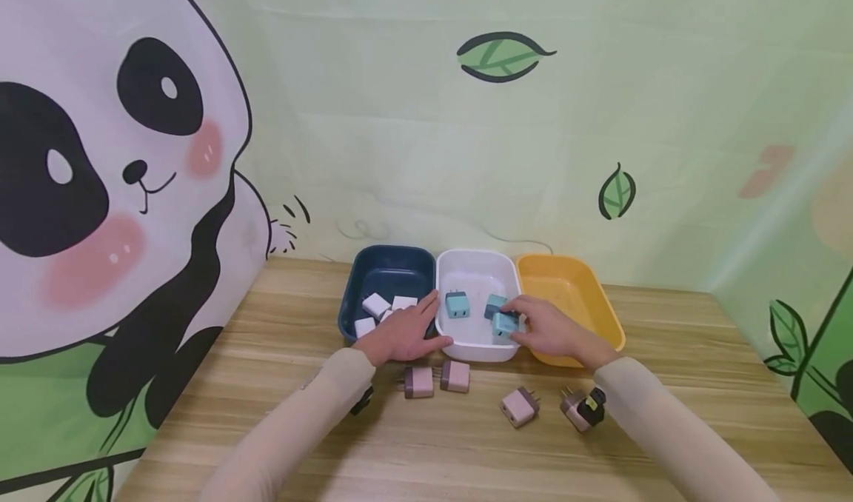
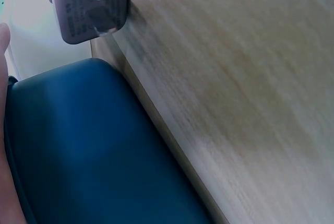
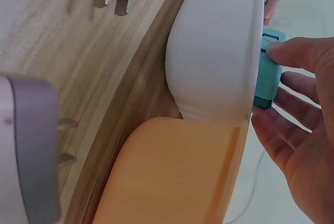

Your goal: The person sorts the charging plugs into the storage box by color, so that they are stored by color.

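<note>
My right hand (image 1: 549,328) pinches a teal charger plug (image 3: 269,75) over the near right part of the white bin (image 1: 476,351). Thumb and fingertips lie on opposite sides of it in the right wrist view. Two more teal chargers lie in that bin, one on the left (image 1: 457,304) and one (image 1: 494,305) just behind the held one. My left hand (image 1: 408,333) is over the adjoining rims of the navy bin (image 1: 393,253) and the white bin, its fingers extended and holding nothing. White chargers (image 1: 376,306) lie in the navy bin, partly hidden by that hand.
An orange bin (image 1: 566,287) stands against the white bin's right side. Several pink chargers lie on the wooden table (image 1: 426,457) before the bins, including one (image 1: 419,382) near my left wrist and one (image 1: 520,406) farther right. Behind the bins hangs a panda-printed backdrop (image 1: 400,117).
</note>
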A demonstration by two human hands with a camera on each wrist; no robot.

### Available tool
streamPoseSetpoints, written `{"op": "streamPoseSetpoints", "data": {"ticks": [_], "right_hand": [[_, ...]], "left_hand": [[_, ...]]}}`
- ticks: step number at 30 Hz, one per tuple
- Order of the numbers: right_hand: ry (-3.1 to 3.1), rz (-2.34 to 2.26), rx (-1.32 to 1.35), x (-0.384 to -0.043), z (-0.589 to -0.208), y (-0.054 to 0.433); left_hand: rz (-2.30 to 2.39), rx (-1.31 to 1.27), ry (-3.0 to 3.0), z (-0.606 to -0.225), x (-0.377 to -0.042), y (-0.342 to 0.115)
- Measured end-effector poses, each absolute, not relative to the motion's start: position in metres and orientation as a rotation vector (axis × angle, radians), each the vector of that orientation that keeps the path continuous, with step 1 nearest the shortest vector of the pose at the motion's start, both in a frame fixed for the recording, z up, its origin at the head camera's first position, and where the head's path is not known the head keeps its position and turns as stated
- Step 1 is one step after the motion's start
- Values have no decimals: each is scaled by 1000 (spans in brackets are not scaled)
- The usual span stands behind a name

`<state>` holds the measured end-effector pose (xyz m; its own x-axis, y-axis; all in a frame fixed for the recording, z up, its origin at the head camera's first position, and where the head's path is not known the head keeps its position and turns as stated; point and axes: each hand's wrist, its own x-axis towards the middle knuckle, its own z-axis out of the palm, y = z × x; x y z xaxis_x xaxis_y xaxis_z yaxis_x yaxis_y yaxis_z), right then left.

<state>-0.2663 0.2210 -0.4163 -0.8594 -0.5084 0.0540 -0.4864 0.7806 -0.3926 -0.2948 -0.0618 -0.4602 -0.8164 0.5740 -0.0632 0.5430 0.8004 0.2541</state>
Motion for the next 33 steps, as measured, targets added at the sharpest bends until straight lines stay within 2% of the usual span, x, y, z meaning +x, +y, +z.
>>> {"op": "streamPoseSetpoints", "data": {"ticks": [33], "right_hand": [[2851, -632, -722, -283, -428, 203]], "left_hand": [[334, 874, 2841, -461, -295, -62]]}}
